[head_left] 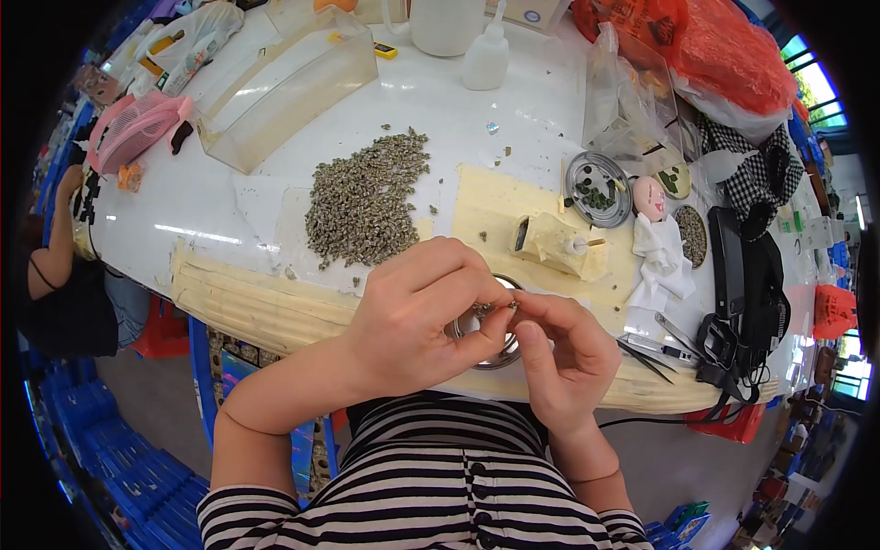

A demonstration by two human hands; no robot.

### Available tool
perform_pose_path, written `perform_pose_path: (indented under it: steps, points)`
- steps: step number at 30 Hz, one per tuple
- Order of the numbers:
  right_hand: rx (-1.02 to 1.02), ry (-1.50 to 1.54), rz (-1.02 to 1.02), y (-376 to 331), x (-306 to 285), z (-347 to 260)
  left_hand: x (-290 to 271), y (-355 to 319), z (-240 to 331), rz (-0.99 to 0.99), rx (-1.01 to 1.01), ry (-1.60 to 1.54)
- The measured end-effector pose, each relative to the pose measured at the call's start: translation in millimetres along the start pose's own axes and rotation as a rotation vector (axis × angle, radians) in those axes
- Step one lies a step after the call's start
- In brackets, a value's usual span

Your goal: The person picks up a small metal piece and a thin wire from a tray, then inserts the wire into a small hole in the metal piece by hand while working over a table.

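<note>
Head view: both hands meet at the table's near edge, fingertips together over a round metal dish (500,363). Left hand (417,302): thumb and forefinger pinch a small piece (512,305), the other fingers curled behind. Right hand (575,356): forefinger tip at the same piece, thumb standing a little apart from it; cannot tell whether this hand also grips. Piece is located between the two hands, above the dish; its detail is too small to read.

Beyond the left hand: a heap of small grey-brown parts (365,200), loose on the white table (243,197). Farther out on that side, a clear trough (298,115).

Straight out from the hands, well apart: a white squeeze bottle (487,60), upright. Beyond the right hand, nearer: a tape-wrapped block (561,246) on yellowish paper (477,197); past it, a round tray (599,220) with dark green bits inside.

To the right of the right hand: dark tweezers (646,359), near. Somewhat farther out, a crumpled white tissue (658,261), then a black case (727,261) beside black straps.
</note>
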State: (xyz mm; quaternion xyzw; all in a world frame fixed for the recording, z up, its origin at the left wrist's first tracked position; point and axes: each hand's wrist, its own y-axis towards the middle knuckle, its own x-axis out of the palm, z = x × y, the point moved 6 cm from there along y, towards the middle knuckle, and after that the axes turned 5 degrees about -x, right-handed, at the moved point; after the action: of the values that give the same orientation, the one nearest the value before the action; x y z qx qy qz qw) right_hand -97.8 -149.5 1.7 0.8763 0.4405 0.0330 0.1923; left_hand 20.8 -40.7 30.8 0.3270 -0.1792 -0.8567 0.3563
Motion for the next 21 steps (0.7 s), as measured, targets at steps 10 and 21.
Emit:
perform_pose_path:
  steps: [10,21]
  points:
    - [-0.233,-0.301,-0.038,3,4,-16,-3,0,-2,0.008,-0.036,-0.024]
    - [-0.001,-0.003,-0.056,-2,-1,-1,0,-1,1,-0.008,0.015,-0.003]
